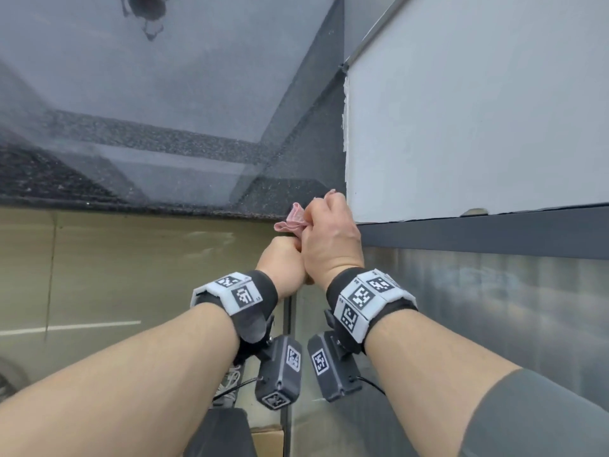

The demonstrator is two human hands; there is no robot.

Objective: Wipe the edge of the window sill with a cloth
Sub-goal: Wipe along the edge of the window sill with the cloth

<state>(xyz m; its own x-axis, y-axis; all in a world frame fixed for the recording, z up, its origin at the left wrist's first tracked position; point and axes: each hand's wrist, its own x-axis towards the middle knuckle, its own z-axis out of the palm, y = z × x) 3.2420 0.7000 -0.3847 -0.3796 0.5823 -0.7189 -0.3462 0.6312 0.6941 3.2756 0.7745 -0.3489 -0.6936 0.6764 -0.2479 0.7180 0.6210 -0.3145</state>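
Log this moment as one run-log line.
stage: wiping sill corner | right hand: shut on pink cloth | left hand: fisted beneath right | window sill: cloth at edge by wall

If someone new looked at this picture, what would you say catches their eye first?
Probably the two hands meeting at the centre: the right hand clutches a pink cloth against the dark speckled window sill, with the left hand closed just below it. Next, the white wristbands with black square codes on both wrists.
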